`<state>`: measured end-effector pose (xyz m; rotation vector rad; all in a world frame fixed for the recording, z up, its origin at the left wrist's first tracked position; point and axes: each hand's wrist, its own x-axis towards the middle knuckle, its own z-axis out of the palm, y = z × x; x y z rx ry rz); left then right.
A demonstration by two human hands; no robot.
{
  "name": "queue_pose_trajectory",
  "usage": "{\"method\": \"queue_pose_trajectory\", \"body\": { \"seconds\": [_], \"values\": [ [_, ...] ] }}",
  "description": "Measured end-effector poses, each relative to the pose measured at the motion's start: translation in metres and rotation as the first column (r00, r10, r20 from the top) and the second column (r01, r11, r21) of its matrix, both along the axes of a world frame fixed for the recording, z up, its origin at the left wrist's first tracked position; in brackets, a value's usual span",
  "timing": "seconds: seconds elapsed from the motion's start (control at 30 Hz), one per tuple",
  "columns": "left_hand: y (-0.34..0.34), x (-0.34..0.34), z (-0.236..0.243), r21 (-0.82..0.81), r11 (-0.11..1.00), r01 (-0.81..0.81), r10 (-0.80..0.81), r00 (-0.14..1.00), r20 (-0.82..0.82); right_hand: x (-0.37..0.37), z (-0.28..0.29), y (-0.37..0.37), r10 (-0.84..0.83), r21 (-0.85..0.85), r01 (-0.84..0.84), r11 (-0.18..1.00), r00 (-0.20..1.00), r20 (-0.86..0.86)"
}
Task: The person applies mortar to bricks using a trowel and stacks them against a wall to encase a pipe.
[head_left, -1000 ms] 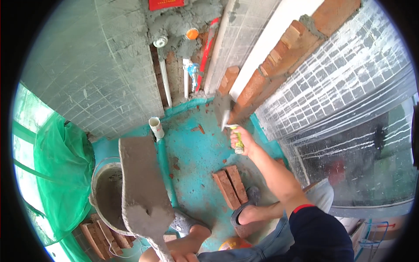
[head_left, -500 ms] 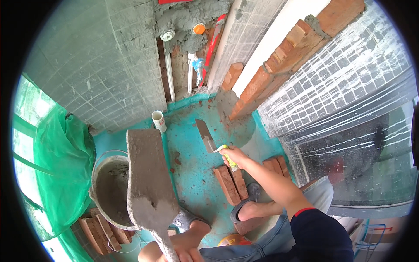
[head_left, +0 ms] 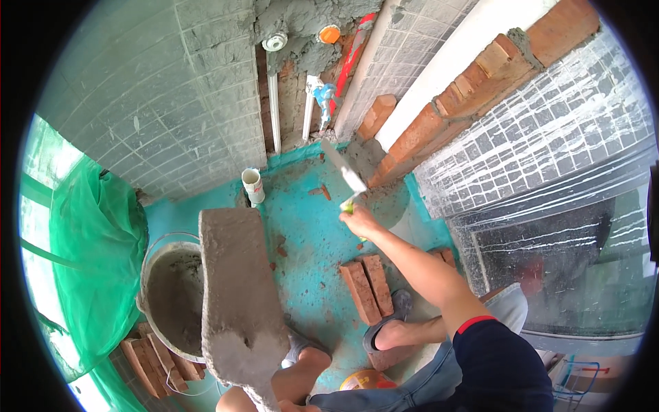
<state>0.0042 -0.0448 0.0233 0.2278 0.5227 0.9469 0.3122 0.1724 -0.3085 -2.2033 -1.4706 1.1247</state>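
My right hand (head_left: pixel 360 221) is closed around the light green handle of a trowel (head_left: pixel 341 167). Its blade, slightly smeared by motion, points up toward the patch of mortar (head_left: pixel 365 154) at the foot of the brick column. At the lower edge, my left hand (head_left: pixel 299 407) is mostly cut off, with its fingers by the handle of a mortar-caked shovel (head_left: pixel 237 275). The shovel's broad grey face rises in front of my left leg. Beside it stands a bucket (head_left: pixel 145 275) holding wet mortar, partly covered by the shovel.
Brick column (head_left: pixel 412 141) leans along a white pipe (head_left: pixel 439 75). Loose bricks (head_left: pixel 358 292) lie by my right foot, more bricks (head_left: pixel 144 364) below the bucket. A short white pipe (head_left: pixel 252 187) stands up from the teal floor. Green netting (head_left: pixel 99 254) hangs at left.
My right hand has moved the trowel up and away from me, nearer the mortar at the column's foot. My view has shifted slightly; the left hand shows less now.
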Motion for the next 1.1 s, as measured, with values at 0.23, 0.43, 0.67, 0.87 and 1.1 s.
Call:
{"method": "queue_pose_trajectory", "body": {
  "seconds": [0.23,0.43,0.67,0.87,1.1],
  "values": [
    [0.007,0.005,-0.004,-0.028,0.999,-0.025,0.024,1.000,-0.008,0.016,-0.103,0.022,-0.229,-0.033,0.227,0.973,0.966,-0.120],
    [0.007,0.006,-0.012,-0.044,0.998,-0.048,0.045,0.997,-0.067,0.021,-0.121,0.062,-0.476,-0.082,0.480,0.873,0.804,-0.356],
    [0.021,0.007,-0.013,-0.088,0.996,0.027,-0.026,0.999,0.020,0.054,-0.150,0.056,-0.479,0.137,0.502,0.854,0.861,-0.171],
    [0.023,0.010,-0.005,-0.145,0.989,-0.014,0.016,1.000,0.011,0.033,-0.099,0.002,-0.390,0.202,0.426,0.882,0.900,-0.194],
    [0.006,0.008,-0.002,-0.089,0.996,-0.024,0.020,0.998,-0.054,0.053,-0.056,-0.009,-0.200,-0.234,0.155,0.960,0.963,-0.180]
  ]
}}
